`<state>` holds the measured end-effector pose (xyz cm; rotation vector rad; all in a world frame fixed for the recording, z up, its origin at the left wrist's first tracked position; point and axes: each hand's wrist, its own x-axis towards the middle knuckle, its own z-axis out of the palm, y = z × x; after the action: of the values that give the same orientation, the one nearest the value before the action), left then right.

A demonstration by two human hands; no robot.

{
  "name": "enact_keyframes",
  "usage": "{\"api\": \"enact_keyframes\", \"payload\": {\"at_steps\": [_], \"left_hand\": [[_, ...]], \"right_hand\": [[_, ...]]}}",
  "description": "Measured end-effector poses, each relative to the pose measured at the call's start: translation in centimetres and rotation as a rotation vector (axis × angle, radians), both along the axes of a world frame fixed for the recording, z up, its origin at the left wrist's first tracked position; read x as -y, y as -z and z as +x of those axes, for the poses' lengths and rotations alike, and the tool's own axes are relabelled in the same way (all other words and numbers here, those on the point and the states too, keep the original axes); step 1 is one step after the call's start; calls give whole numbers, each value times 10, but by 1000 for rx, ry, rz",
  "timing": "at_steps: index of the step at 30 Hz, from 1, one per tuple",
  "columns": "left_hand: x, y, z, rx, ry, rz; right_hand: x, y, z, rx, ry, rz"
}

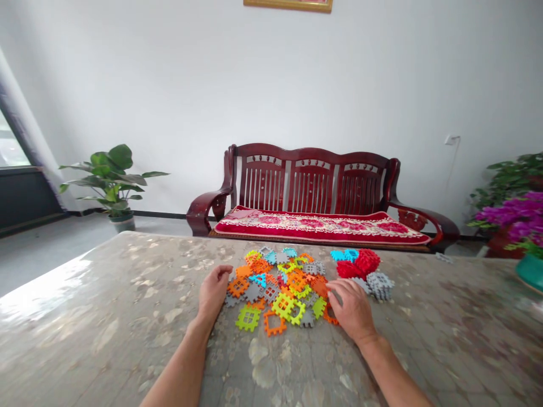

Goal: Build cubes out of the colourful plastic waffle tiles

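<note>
A loose heap of plastic interlocking tiles lies on the table, in orange (238, 286), lime green (248, 318), grey (253, 292) and blue (258, 280). Many have toothed edges and cut-out middles. At the heap's left edge rests my left hand (213, 291), its fingers loosely bent beside grey and orange tiles, with no tile visible in it. My right hand (353, 310) reaches in from the right, thumb and fingers apart, fingertips by an orange tile (319, 286). Another orange tile (329, 315) with an open middle lies partly under that hand.
Right of the heap stand sorted stacks of red (367, 260), grey (380, 286) and blue tiles (350, 255). The table (127, 333) has a patterned cover. Behind it is a wooden bench (311, 152). A teal flowerpot (532, 274) stands at far right.
</note>
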<state>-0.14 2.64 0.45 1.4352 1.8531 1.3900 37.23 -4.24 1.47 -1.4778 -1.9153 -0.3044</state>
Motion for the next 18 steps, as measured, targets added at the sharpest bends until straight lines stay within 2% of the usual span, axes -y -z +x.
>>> {"api": "enact_keyframes", "payload": {"at_steps": [4, 8, 10, 14, 18], "left_hand": [[1, -1, 4, -47, 89, -42], [5, -5, 12, -55, 247, 4], [8, -8, 16, -130, 299, 25], [11, -11, 19, -294, 366, 41], [9, -9, 15, -235, 387, 58]], "right_hand": [[-2, 7, 8, -53, -9, -61], [-5, 12, 13, -78, -8, -77], [-5, 12, 12, -79, -16, -83], [-6, 13, 12, -90, -25, -81], [-6, 15, 13, -99, -33, -103]]}}
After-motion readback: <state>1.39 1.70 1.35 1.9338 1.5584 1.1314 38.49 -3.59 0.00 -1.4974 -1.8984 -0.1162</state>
